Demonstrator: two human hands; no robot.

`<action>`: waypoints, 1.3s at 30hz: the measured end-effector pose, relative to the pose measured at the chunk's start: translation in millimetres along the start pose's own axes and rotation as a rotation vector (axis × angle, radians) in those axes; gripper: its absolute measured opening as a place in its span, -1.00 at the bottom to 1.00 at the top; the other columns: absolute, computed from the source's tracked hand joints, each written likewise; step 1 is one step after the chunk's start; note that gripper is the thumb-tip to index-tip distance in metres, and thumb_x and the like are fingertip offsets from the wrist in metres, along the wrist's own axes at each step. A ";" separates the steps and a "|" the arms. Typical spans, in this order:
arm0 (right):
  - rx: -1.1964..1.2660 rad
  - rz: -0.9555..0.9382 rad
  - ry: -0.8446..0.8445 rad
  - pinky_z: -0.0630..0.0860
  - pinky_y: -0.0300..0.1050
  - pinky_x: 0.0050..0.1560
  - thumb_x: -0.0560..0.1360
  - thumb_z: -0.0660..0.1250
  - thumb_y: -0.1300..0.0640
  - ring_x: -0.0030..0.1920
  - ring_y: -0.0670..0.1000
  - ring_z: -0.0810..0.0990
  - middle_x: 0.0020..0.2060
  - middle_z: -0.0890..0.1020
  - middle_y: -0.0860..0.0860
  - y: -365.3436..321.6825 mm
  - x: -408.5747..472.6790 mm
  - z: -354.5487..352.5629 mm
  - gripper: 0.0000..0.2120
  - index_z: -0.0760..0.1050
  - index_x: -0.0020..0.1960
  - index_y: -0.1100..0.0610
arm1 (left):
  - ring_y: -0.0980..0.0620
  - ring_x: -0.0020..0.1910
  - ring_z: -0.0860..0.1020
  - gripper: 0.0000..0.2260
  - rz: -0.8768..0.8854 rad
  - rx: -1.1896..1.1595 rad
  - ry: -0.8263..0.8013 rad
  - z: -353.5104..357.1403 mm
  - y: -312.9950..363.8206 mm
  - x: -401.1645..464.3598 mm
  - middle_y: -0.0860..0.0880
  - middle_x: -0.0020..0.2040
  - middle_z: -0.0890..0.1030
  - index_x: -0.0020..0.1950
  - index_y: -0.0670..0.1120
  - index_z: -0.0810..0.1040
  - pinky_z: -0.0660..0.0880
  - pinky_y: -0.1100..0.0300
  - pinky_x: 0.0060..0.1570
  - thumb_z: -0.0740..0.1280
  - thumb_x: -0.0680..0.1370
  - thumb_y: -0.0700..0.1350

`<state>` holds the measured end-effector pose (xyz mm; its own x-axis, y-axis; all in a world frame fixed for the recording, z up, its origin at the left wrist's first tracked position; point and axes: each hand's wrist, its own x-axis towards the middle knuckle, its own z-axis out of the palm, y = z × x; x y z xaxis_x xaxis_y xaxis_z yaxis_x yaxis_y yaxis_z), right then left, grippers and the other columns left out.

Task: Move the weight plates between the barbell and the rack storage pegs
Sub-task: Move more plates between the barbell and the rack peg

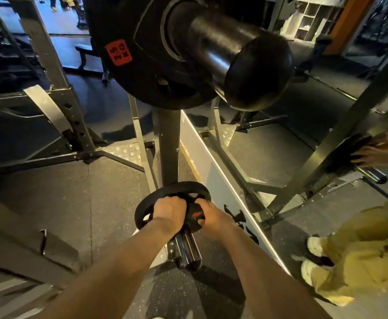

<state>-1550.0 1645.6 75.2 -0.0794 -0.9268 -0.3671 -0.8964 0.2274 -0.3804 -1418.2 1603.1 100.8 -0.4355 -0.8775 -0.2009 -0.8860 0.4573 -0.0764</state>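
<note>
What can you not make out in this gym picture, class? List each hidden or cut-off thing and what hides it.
- Small plate: its weight marking, covered by the left hand and right hand, head view.
- Storage peg: the part inside the plate, hidden by both hands.
- Barbell: its far length, hidden by the big plate and the top edge.

both arms stretched forward and down, left hand [169, 210] and right hand [211, 216] side by side, fingers curled

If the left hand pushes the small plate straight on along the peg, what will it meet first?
Most likely the rack upright. The left hand and the right hand grip the small plate on the chrome peg, which points toward that post. No other plate shows between them, though depth is unclear.
</note>
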 end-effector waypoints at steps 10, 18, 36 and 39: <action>-0.712 -0.268 0.106 0.44 0.06 0.12 0.56 0.26 0.09 0.16 0.20 0.53 0.15 0.54 0.16 -57.9 10.2 -8.0 -0.61 0.29 0.36 0.10 | -0.04 0.05 0.60 -0.68 -0.106 -0.225 -0.076 25.9 -34.4 -15.5 -0.03 0.10 0.61 0.26 -0.03 0.44 0.56 0.11 0.05 0.34 0.53 -0.03; -0.760 -0.311 0.148 0.39 0.06 0.20 0.54 0.27 0.15 0.20 0.21 0.47 0.24 0.44 0.16 -85.7 -5.7 13.9 -0.64 0.32 0.31 0.13 | -0.06 0.10 0.58 -0.58 -0.281 -0.418 -0.120 60.2 -44.1 -38.7 -0.05 0.15 0.57 0.39 -0.03 0.23 0.53 0.09 0.00 0.28 0.58 -0.02; 0.056 -0.048 0.175 0.49 -0.05 0.09 0.48 0.37 0.13 0.07 0.02 0.52 0.03 0.46 -0.03 -1.8 4.3 12.7 -0.72 0.37 0.14 0.00 | -0.08 0.09 0.57 -0.66 0.085 -0.088 0.114 27.0 -21.2 -19.5 -0.06 0.10 0.60 0.30 -0.08 0.41 0.49 0.07 0.06 0.25 0.58 0.03; -0.152 -0.029 0.158 0.49 -0.06 0.06 0.52 0.33 0.12 0.06 0.05 0.55 0.06 0.53 0.02 -1.5 6.4 15.5 -0.73 0.36 0.19 0.03 | -0.07 0.20 0.50 -0.62 0.042 -0.193 0.166 42.3 -25.2 -23.5 -0.04 0.20 0.52 0.37 -0.02 0.35 0.44 0.06 0.12 0.20 0.60 0.10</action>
<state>-1542.5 1643.9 60.2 -0.1090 -0.9705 -0.2152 -0.9539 0.1630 -0.2519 -1378.9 1618.3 66.2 -0.4784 -0.8774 -0.0362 -0.8738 0.4714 0.1196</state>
